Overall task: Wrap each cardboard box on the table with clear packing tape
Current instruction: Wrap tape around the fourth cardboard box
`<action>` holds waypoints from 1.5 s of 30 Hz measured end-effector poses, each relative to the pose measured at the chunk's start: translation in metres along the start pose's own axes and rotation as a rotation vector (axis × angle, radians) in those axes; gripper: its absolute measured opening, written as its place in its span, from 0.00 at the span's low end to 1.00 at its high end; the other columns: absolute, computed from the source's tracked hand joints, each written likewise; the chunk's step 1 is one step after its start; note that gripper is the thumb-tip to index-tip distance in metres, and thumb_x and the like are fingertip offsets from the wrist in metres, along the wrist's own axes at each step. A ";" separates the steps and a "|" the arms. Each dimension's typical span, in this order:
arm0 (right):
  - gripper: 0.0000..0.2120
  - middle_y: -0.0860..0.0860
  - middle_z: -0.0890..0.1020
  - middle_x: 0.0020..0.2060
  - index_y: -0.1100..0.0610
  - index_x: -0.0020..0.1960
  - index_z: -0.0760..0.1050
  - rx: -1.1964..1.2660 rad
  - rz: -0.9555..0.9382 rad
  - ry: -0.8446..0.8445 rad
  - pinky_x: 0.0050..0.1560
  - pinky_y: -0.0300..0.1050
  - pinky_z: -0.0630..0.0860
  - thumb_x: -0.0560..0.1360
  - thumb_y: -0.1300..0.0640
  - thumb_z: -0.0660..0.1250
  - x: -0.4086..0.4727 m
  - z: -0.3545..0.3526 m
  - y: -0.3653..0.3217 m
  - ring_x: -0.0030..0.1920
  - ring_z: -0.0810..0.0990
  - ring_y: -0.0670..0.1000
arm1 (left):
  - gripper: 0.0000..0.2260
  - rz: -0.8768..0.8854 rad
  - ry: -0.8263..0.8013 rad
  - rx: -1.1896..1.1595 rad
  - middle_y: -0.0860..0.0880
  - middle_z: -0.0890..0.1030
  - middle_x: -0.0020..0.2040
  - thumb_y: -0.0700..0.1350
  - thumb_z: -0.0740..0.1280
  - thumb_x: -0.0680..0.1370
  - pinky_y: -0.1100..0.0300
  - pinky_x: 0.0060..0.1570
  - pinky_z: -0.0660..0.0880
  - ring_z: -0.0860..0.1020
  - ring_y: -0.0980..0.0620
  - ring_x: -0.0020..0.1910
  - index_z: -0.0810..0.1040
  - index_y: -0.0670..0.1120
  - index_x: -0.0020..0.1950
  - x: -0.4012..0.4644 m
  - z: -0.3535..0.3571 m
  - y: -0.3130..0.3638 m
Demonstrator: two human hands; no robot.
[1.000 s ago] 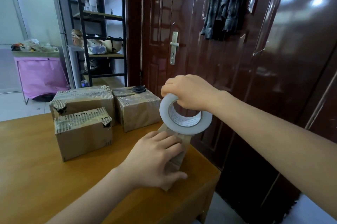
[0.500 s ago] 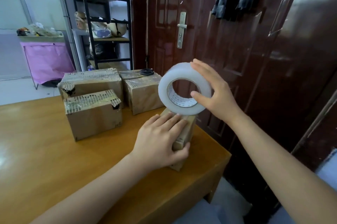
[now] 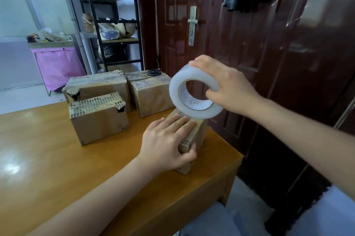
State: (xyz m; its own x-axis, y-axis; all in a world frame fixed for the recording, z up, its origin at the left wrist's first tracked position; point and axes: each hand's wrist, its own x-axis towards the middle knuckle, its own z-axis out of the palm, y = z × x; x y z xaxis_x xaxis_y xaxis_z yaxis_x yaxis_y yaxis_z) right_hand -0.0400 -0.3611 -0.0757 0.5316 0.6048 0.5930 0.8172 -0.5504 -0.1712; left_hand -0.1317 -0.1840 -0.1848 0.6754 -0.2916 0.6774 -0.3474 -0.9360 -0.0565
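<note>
A small cardboard box [image 3: 197, 135] stands near the table's right corner. My left hand [image 3: 169, 143] lies on top of it, fingers flat, thumb hooked round its near side. My right hand [image 3: 228, 87] grips a wide roll of clear tape [image 3: 192, 93] just above the box's far end, thumb at the roll's hole, fingers over its rim. Three more cardboard boxes stand behind: a front one [image 3: 99, 118], a long one [image 3: 96, 85] and a taped one [image 3: 151, 95].
Black scissors [image 3: 153, 72] lie on the taped box. The wooden table [image 3: 57, 168] ends just right of the small box. A dark red door [image 3: 249, 43] stands close on the right, a black shelf rack [image 3: 115, 24] and a pink cart [image 3: 57, 66] behind.
My right hand turned from gripping the roll through its hole from above to holding it at its right side. The view shifted a little. My left hand stayed on the small box.
</note>
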 end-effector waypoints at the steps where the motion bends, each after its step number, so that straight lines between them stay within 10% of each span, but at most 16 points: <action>1: 0.37 0.41 0.68 0.71 0.43 0.72 0.66 -0.012 0.013 -0.036 0.56 0.58 0.75 0.67 0.65 0.65 -0.002 -0.012 0.001 0.63 0.76 0.53 | 0.23 0.002 0.004 -0.001 0.49 0.83 0.57 0.60 0.61 0.73 0.53 0.52 0.79 0.80 0.49 0.59 0.83 0.49 0.60 0.000 0.000 0.000; 7: 0.39 0.36 0.69 0.70 0.34 0.70 0.66 -0.173 0.129 -0.325 0.57 0.50 0.74 0.67 0.64 0.69 -0.056 -0.062 0.011 0.64 0.74 0.45 | 0.23 -0.007 0.026 0.012 0.49 0.83 0.56 0.59 0.60 0.73 0.55 0.48 0.79 0.80 0.49 0.59 0.83 0.49 0.60 0.000 -0.001 0.003; 11: 0.37 0.29 0.64 0.69 0.30 0.69 0.62 -0.304 0.180 -0.615 0.40 0.29 0.65 0.71 0.64 0.65 -0.096 -0.064 0.017 0.46 0.73 0.30 | 0.24 0.002 0.037 0.005 0.49 0.83 0.57 0.59 0.60 0.73 0.56 0.42 0.79 0.80 0.49 0.59 0.83 0.48 0.60 0.000 0.000 0.003; 19: 0.35 0.29 0.64 0.67 0.33 0.70 0.62 -0.377 0.191 -0.722 0.37 0.32 0.63 0.74 0.67 0.59 -0.102 -0.060 0.012 0.46 0.69 0.36 | 0.22 -0.002 0.107 -0.074 0.49 0.84 0.54 0.57 0.61 0.73 0.57 0.39 0.80 0.81 0.50 0.58 0.84 0.48 0.58 0.002 0.001 0.000; 33: 0.32 0.36 0.70 0.66 0.39 0.71 0.64 -0.396 0.045 -0.663 0.35 0.38 0.68 0.73 0.65 0.60 -0.041 -0.017 -0.020 0.48 0.74 0.43 | 0.09 -0.903 0.156 -0.975 0.54 0.80 0.49 0.43 0.57 0.83 0.63 0.42 0.75 0.79 0.56 0.49 0.77 0.51 0.57 -0.009 -0.002 -0.013; 41: 0.34 0.37 0.71 0.66 0.40 0.70 0.66 -0.366 0.049 -0.652 0.38 0.40 0.71 0.71 0.68 0.59 -0.033 0.001 -0.018 0.59 0.75 0.47 | 0.19 -0.291 -0.117 -0.567 0.56 0.79 0.59 0.31 0.60 0.77 0.62 0.65 0.72 0.74 0.64 0.61 0.82 0.50 0.58 0.006 -0.017 -0.050; 45: 0.33 0.36 0.69 0.67 0.38 0.71 0.64 -0.376 0.063 -0.634 0.33 0.36 0.63 0.73 0.66 0.59 -0.034 0.005 -0.016 0.54 0.72 0.44 | 0.26 -0.228 -0.261 -0.282 0.55 0.80 0.59 0.60 0.50 0.75 0.66 0.46 0.73 0.78 0.56 0.55 0.80 0.52 0.61 0.019 -0.033 -0.036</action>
State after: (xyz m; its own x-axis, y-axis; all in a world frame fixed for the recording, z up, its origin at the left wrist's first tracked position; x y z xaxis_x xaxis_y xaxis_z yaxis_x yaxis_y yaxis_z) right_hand -0.0699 -0.3700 -0.0969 0.6944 0.7195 0.0027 0.7100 -0.6859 0.1594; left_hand -0.1280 -0.1488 -0.1460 0.8843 -0.1577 0.4394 -0.3097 -0.9025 0.2994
